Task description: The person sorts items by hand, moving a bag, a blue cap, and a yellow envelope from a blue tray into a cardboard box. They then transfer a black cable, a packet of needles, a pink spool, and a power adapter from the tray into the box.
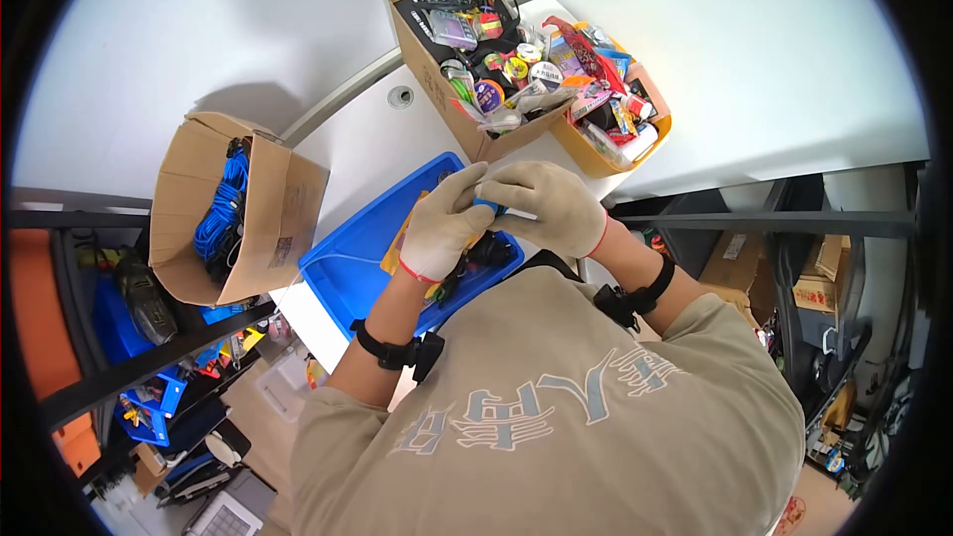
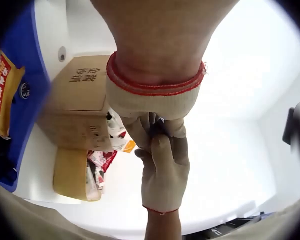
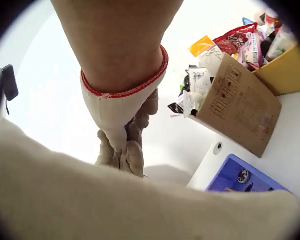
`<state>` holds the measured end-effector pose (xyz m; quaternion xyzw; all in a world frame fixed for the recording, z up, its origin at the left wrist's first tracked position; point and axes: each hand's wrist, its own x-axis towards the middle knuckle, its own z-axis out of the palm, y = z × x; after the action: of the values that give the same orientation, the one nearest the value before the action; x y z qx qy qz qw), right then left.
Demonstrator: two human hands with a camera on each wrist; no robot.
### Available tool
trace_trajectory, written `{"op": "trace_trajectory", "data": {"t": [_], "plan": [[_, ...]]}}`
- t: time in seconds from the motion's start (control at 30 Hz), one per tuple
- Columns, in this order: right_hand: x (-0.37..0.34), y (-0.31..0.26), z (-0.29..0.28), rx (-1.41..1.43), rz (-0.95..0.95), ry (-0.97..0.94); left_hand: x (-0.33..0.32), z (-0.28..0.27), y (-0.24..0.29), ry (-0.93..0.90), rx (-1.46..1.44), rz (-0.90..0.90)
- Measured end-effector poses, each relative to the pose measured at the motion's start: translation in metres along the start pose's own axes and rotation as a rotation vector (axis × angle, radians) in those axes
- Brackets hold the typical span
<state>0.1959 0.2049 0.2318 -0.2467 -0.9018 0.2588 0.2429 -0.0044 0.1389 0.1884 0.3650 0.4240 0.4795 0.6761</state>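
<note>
A person in two pale gloves with red edges holds a small blue thing (image 1: 488,204) up between both hands, over the right part of a blue tray (image 1: 338,273). The left hand (image 1: 445,225) has its fingers bent, and its thumb and fingertips pinch the blue thing. The right hand (image 1: 548,206) pinches it too, from the right side. Most of it is hidden by the gloves, so I can't tell what it is.

In the tray lies a yellow packet (image 2: 0,92) with a red patch and big pale writing, too blurry to read. Near it is a round black thing (image 2: 24,90) with white marks.

The tray sits on a white table (image 1: 357,129). At the left is a brown box (image 1: 288,208) with blue cords (image 1: 220,213) inside and a small dark printed square on its side. On the far side is a full cardboard box (image 1: 432,69). Its side has dark Chinese writing, but I can't read it for sure. A round tub (image 1: 546,74) in it has a white label with tiny words.

To its right is a yellow bin (image 1: 617,165) of bright packets. The person's tan shirt (image 1: 556,476) has big pale Chinese letters that I can't read well.
</note>
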Motion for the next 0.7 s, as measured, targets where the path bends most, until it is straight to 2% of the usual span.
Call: {"op": "trace_trajectory", "data": {"t": [0.07, 0.1, 0.17, 0.2, 0.23, 0.3, 0.33, 0.4, 0.43, 0.5, 0.53, 0.63, 0.67, 0.7], "plan": [[0.003, 0.011, -0.007, -0.017, -0.049, -0.017, 0.002, 0.001, -0.004, 0.037, -0.084, -0.042], [0.006, 0.024, -0.012, -0.086, -0.072, 0.066, 0.007, -0.005, -0.016, 0.041, -0.079, -0.038], [0.026, 0.049, -0.040, -0.183, -0.088, 0.159, 0.020, -0.032, -0.060, 0.159, 0.255, -0.054], [0.026, 0.074, -0.043, -0.123, 0.108, 0.268, 0.023, -0.048, -0.079, 0.228, 0.550, -0.129], [0.038, 0.086, -0.060, -0.086, 0.355, 0.242, 0.023, -0.064, -0.097, 0.294, 0.845, -0.207], [0.056, 0.122, -0.086, -0.154, 0.472, 0.156, 0.016, -0.090, -0.128, 0.381, 1.065, -0.316], [0.062, 0.147, -0.091, -0.179, 0.494, 0.104, 0.014, -0.103, -0.142, 0.390, 1.065, -0.315], [0.075, 0.171, -0.097, -0.309, 0.416, -0.008, 0.007, -0.120, -0.169, 0.419, 1.141, -0.544], [0.078, 0.171, -0.096, -0.303, 0.406, -0.020, 0.002, -0.121, -0.175, 0.432, 1.131, -0.553], [0.087, 0.166, -0.090, -0.112, 0.205, -0.185, -0.004, -0.122, -0.185, 0.504, 1.190, -0.507], [0.090, 0.158, -0.084, -0.101, 0.122, -0.232, -0.004, -0.121, -0.188, 0.521, 1.180, -0.519], [0.093, 0.145, -0.059, -0.157, -0.035, -0.213, 0.000, -0.119, -0.194, 0.590, 1.229, -0.500], [0.094, 0.137, -0.056, -0.149, -0.044, -0.223, 0.004, -0.118, -0.193, 0.593, 1.228, -0.531], [0.100, 0.118, -0.060, -0.178, 0.002, -0.359, 0.007, -0.117, -0.190, 0.595, 1.227, -0.561]]}}
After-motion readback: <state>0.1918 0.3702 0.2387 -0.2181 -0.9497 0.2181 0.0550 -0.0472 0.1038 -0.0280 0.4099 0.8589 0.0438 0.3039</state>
